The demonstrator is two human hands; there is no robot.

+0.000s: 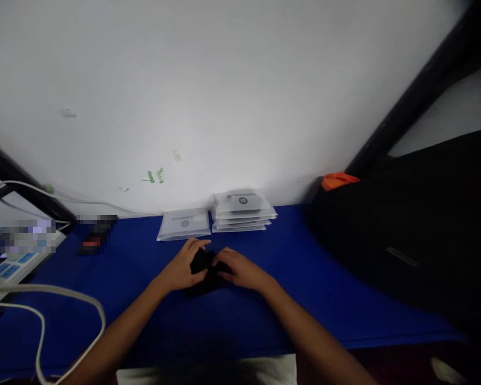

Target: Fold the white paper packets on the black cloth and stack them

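Reference: stack of white packets [243, 209], on the blue tabletop [288, 315] near the wall. Small black item [211, 279] sits on the near side of the stack, slightly to its left; too dark to make out its form. Left hand [181, 267]: thumb and fingers curled round the item's left part, gripping it. Right hand [242, 269]: fingers bent onto the item's right part, also gripping. Single white packet [185, 223]: just left of the stack. Large black bag [364, 240]: well right of the stack.

Big black bag [388, 240] with something orange [339, 181] by its edge on the right, white cables [60, 290] off left.
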